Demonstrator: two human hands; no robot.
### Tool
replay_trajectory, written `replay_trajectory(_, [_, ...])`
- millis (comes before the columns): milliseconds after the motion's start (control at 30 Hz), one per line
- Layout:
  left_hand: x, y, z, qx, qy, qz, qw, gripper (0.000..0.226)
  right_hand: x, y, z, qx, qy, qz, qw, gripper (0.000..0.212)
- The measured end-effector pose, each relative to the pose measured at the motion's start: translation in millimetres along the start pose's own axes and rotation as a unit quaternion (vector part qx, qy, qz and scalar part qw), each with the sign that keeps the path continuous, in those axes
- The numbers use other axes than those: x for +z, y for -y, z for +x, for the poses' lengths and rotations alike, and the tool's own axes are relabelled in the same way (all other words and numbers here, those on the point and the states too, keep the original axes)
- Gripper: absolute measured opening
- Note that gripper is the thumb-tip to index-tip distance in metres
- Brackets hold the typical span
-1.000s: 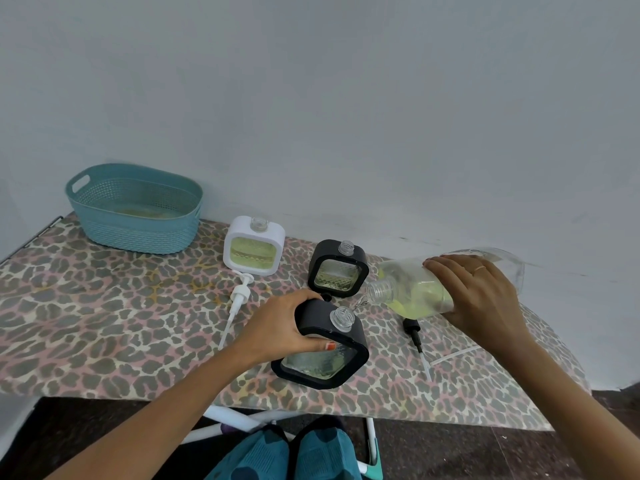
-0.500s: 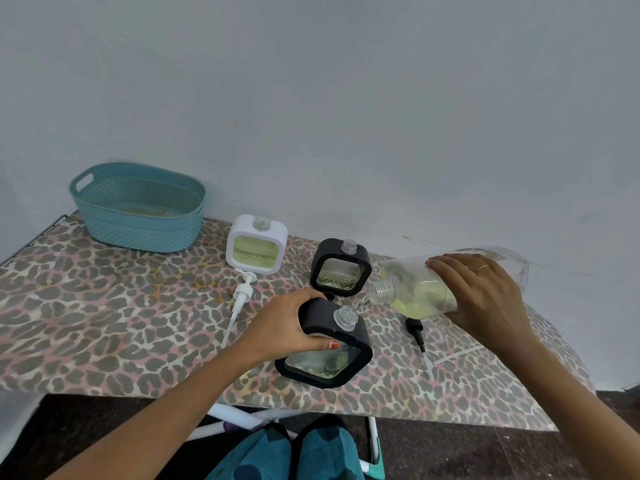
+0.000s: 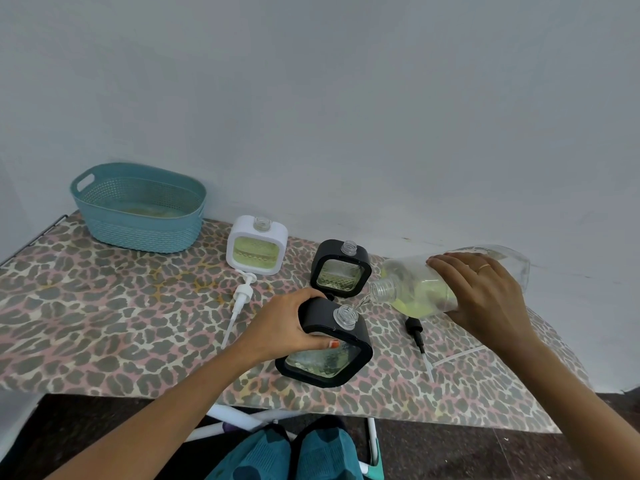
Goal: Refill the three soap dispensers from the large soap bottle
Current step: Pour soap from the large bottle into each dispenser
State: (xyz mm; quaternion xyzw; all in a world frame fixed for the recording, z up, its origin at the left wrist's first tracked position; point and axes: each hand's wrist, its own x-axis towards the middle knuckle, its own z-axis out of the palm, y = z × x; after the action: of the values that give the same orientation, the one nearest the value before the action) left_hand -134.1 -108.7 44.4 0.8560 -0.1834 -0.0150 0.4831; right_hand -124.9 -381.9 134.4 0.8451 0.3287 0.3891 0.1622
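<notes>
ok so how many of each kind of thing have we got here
soap dispensers: 3 (white dispenser, rear black dispenser, front black dispenser)
large soap bottle: 1
loose pumps: 2 (white pump, black pump)
basket: 1
clear tube: 1, maybe from a third pump, cannot tell
total: 8

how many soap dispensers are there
3: the white dispenser beside the teal basket, the rear black dispenser right of it, the front black dispenser held by the left hand. None seems hidden.

Basket (image 3: 138, 230) on table (image 3: 86, 323), left end (bottle (image 3: 415, 289) over right end).
</notes>
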Motion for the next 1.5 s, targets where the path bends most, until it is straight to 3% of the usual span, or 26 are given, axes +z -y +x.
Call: replay_trajectory(1500, [1.7, -1.9, 1.0, 0.000, -0.008, -0.011, 1.000, 0.055, 0.7, -4.4, 0.7, -0.011, 0.015, -0.012, 1.000, 0.062])
